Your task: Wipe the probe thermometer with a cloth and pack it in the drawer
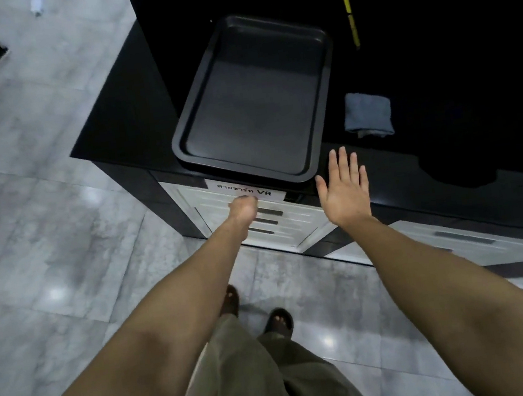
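An empty black rectangular metal baking tray point(253, 99) sits on the black glossy countertop point(123, 116), its near edge overhanging. A thin yellow rod point(345, 0) stands far right. Grey marble-patterned floor tiles point(37, 194) spread left and near.

Left hand point(244, 207) fingers hidden against the drawer point(276, 219) front; grip unclear
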